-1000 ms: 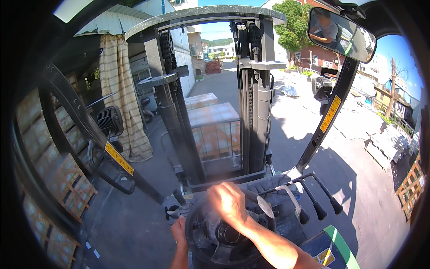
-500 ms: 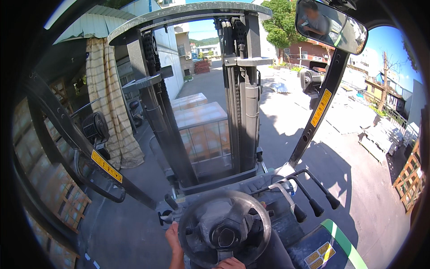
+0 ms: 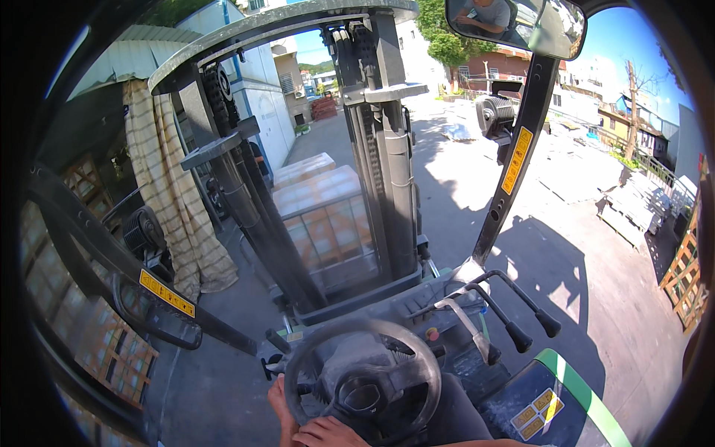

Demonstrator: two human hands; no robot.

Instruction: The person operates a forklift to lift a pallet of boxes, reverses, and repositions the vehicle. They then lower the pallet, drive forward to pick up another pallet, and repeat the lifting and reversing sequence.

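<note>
Steering wheel (image 3: 363, 378) of dark, dusty plastic sits low in the head view, at the near edge of the forklift's dashboard (image 3: 417, 309), just in front of the seated person. Both hands meet at its lower left rim. The left hand (image 3: 281, 406) lies against the outside of the rim with its fingers curled on it, and the right hand (image 3: 333, 433) rests over the lower rim right beside it, fingers bent across the wheel (how tightly either one clamps cannot be told, since the bottom edge of the picture cuts them off).

Just right of the wheel a row of control levers (image 3: 514, 320) with black knobs rises from the dashboard, and a small red button (image 3: 431, 334) sits between them and the rim. Beyond the dashboard stands the upright mast (image 3: 383, 149), and past it a wrapped pallet load of boxes (image 3: 324, 216) rests in front of the truck. A striped tarpaulin (image 3: 175, 194) hangs at the left near stacked crates (image 3: 112, 350). A rear-view mirror (image 3: 518, 22) hangs at the top right corner of the cab frame, above a sunlit concrete yard (image 3: 581, 246).
</note>
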